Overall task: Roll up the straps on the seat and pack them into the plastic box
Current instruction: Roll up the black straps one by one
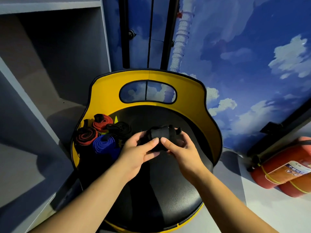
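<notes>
above the seat [168,174], both hands [161,148] around a black strap roll [159,133]

Black round seat [168,190] with yellow backrest [107,96]. At its left edge, close together: two rolled red-and-black straps [86,136] [102,122], one rolled black strap [120,128], one rolled blue strap [104,144]. Whether inside a box, cannot tell.

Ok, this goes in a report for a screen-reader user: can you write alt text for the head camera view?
Two bare hands, the left hand and the right hand, hold a rolled black strap above a black seat with a yellow backrest. At the seat's left edge sit several rolled straps: red, red-and-black, blue and black. Red fire extinguishers lie on the floor at right.
</notes>
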